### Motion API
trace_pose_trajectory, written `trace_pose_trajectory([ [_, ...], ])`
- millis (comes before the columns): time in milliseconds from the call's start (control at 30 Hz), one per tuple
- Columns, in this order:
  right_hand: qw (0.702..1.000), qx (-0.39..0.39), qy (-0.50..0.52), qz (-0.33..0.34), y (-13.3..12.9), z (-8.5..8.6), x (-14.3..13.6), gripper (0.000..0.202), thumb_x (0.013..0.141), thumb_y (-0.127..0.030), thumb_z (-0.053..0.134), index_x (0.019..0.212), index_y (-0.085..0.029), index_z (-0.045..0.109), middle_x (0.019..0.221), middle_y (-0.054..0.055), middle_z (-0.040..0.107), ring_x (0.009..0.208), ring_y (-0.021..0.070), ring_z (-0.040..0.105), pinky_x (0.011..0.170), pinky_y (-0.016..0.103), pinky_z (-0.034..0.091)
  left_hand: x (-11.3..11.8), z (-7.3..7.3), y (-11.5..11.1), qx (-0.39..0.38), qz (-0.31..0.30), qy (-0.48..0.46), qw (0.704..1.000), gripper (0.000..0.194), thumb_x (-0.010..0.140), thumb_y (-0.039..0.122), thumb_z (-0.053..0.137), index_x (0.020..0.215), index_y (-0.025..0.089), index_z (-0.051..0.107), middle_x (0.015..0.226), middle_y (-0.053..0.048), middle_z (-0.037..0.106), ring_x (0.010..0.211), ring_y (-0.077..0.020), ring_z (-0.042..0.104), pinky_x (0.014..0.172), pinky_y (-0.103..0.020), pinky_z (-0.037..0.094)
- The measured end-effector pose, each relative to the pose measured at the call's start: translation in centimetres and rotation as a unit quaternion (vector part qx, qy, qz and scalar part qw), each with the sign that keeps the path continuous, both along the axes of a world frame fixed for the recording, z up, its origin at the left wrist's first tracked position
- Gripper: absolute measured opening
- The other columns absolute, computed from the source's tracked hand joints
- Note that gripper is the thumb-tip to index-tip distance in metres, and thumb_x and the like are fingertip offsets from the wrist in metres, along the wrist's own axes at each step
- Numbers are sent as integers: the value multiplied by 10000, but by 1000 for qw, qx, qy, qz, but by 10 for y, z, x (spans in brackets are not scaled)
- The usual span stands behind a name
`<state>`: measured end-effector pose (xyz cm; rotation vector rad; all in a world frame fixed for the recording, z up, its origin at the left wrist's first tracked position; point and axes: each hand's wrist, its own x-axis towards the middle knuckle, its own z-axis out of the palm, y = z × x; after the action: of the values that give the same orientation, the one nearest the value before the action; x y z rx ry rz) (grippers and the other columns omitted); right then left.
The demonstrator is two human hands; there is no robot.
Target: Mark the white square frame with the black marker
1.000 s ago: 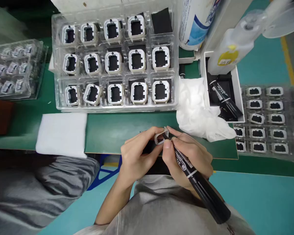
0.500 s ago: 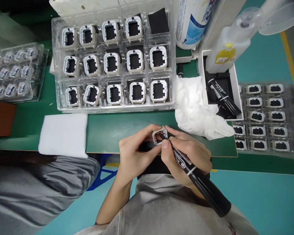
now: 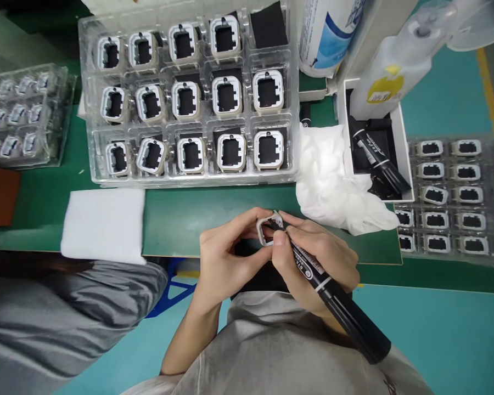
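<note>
On the green mat (image 3: 181,219), below the clear tray (image 3: 86,137) of fourteen frames, I see my left hand (image 3: 222,263) pinching one frame (image 3: 267,230), my right hand (image 3: 316,263) gripping one marker (image 3: 337,302), cloth (image 3: 333,186) alongside

White print on marker (image 3: 333,299), perhaps unreadable.

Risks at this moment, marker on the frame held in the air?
1. The left hand pinches the small frame by its edges only, off the table; marker pressure might twist or drop it.
2. The right hand grips the black marker close to the tip, hiding the contact point, so ink may stray onto the pale rim.
3. The white cloth lies close by; a slip could stain it.
</note>
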<state>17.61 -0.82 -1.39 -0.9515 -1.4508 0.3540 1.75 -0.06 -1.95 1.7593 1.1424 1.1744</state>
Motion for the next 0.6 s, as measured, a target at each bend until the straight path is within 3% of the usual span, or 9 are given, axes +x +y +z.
trace_pose_trajectory([
  [467,1000,11,-4,7,1,0,-2,138,1076,89,671,1070,-45,636,1040,86,656,989,257,742,1023,366,718,0,1,2,14,-3,13,1000,461,956,38,858,1356,225,726,1119,84,764,926,-16,714,945,-132,654],
  [600,999,23,4,27,1,0,-1,142,1070,105,679,1103,-30,646,1023,93,639,929,248,730,1005,417,737,-2,0,1,-12,-8,-12,1000,531,897,16,898,1355,238,747,1121,59,767,926,-55,705,921,-172,654],
])
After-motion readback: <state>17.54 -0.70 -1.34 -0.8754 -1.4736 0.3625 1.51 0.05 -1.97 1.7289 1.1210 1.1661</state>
